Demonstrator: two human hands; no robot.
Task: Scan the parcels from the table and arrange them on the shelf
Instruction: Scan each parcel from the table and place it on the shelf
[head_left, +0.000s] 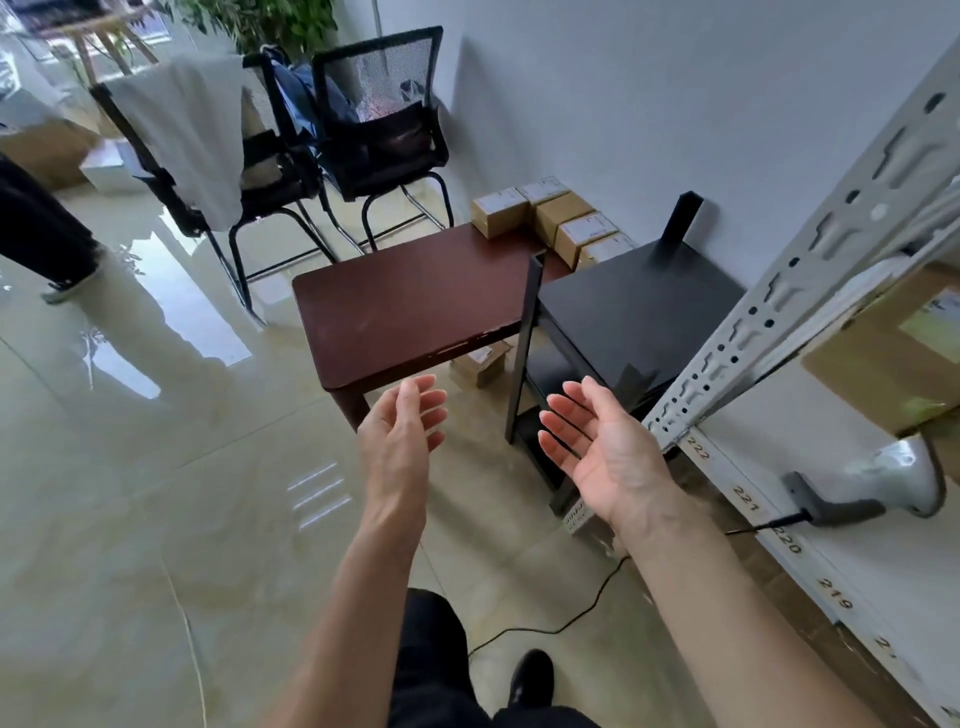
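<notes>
Parcels (558, 221) at worktop's (405, 306) one o'clock: small, stiff cardboard, likely light; grasp opposite sides. Left hand (402, 434), right hand (597, 447) fingers released, empty.

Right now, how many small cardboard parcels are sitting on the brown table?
5. All cluster at the far right corner of the brown table: one at the left, then four in a row along the wall. The black stand may hide more.

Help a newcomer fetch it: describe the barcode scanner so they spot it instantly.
Look at the white metal shelf on the right, its edge numbered 219 to 222. The scanner lies on that shelf board beside the brown cartons: white head, grey handle, black cable trailing to the floor.
</notes>
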